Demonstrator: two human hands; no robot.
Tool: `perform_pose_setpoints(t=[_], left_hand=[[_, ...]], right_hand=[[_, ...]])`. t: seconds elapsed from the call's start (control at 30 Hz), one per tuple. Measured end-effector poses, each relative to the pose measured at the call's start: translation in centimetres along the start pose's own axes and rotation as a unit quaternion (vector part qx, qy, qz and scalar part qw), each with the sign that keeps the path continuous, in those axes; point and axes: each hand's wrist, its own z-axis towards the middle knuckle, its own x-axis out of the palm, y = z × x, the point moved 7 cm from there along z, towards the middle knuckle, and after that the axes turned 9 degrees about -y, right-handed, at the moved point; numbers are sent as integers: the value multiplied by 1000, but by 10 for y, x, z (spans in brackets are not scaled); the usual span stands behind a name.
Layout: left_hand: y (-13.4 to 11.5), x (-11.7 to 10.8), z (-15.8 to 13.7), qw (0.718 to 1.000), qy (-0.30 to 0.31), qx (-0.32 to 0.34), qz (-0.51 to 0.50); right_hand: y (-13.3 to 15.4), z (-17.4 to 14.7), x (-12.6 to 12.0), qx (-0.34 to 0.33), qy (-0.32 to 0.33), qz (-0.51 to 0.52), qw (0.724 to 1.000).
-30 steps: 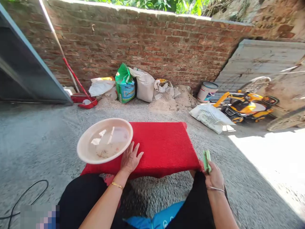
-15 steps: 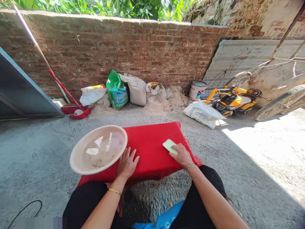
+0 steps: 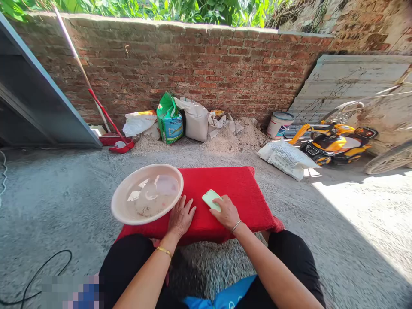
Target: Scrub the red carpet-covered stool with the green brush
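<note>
A red cloth [image 3: 234,180] covers a low table in front of my knees. On its left part rests a wide pale basin [image 3: 119,214] of clear water, with some small debris at the bottom. My left hand [image 3: 182,216] lies flat on the cloth beside the basin's right rim, fingers spread and holding nothing. Toward the middle of the cloth, my right hand [image 3: 228,212] grips a flat light-green phone [image 3: 210,198] by its near right end. The phone lies low against the cloth; its underside is hidden.
Along the brick wall [image 3: 212,64] stand a green bag [image 3: 170,124], a pale sack [image 3: 197,124] and a bucket [image 3: 279,125]. A white sack [image 3: 286,156] and a yellow toy excavator [image 3: 337,141] are right. A red dustpan [image 3: 122,146] and a black cable [image 3: 41,270] are left.
My right hand has slid left across the cloth with the phone, closer to my left hand. My left hand stays by the basin. The whole view has shifted.
</note>
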Motion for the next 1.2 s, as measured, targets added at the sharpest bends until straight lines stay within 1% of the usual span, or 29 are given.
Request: perform_pose_setpoints(t=[0.03,0.07,0.1,0.13,0.17,0.2,0.27,0.33,0.37,0.4,0.43,0.47,0.5,0.53,0.6,0.67,0.73,0.8,0.83,0.87,0.9,0.93,0.97,1.0,1.07,1.13,1.17,1.2], left_hand=[[0,0,0,1000,-2,1,-2],[1,0,0,1000,-4,0,-4],[1,0,0,1000,-6,-1,-6],[1,0,0,1000,-10,-3,-8],[0,0,-1,1000,-13,-4,-10],[-1,0,-1,1000,-17,-6,-14],[-2,0,-1,1000,-20,-10,-19],[-3,0,-1,1000,-19,-14,-20],[-3,0,-1,1000,-17,-15,-18],[-3,0,-1,1000,-16,-16,-16],[-3,0,-1,1000,-16,-16,-14],[-3,-1,-1,1000,-16,-16,-12],[-3,-1,-1,1000,-17,-16,-10],[-3,-2,-1,1000,-19,-15,-8],[-2,-2,-1,1000,-22,-13,-4],[-2,-3,0,1000,-24,-12,-4],[-1,-2,0,1000,-21,-12,-7],[0,-2,0,1000,-16,-12,-9],[0,-1,0,1000,-13,-13,-10],[0,-1,0,1000,-11,-15,-11],[0,-1,1,1000,-9,-17,-12],[0,-1,1,1000,-7,-19,-13],[-1,-2,1,1000,-7,-21,-16],[-1,-2,1,1000,-8,-23,-19],[-2,-3,1,999,-11,-27,-29],[-3,-4,1,999,-15,-32,-38],[-3,-4,1,998,-16,-34,-43],[-3,-5,1,998,-17,-36,-47]], right_hand=[[13,3,7,-26,6,-10,1000],[16,4,9,-40,8,-23,999],[10,4,7,-38,7,-36,999],[-7,3,1,-20,5,-45,999],[-31,1,-9,13,0,-50,999],[-62,-3,-21,57,-7,-52,997],[-131,-18,-53,170,-37,-47,984],[-191,-40,-89,285,-98,-72,951],[-212,-51,-101,330,-123,-75,933],[-225,-60,-109,359,-148,-73,918],[-229,-66,-112,369,-170,-64,911],[-223,-67,-110,357,-187,-47,914],[-210,-65,-102,323,-201,-24,924],[-189,-59,-92,275,-208,0,939],[-134,-43,-64,157,-201,46,966],[-75,-27,-33,65,-166,61,982],[-23,-15,-7,-9,-126,47,991],[15,-9,9,-74,-94,19,993],[25,-8,13,-96,-82,3,992],[29,-8,14,-107,-73,-12,992],[25,-9,13,-105,-65,-26,992],[14,-10,9,-88,-59,-40,994],[-4,-12,3,-58,-56,-54,995],[-27,-16,-7,-17,-55,-68,996],[-82,-27,-31,91,-66,-96,989],[-137,-43,-61,212,-93,-121,965],[-158,-51,-74,263,-108,-131,950],[-172,-59,-85,302,-125,-136,935]])
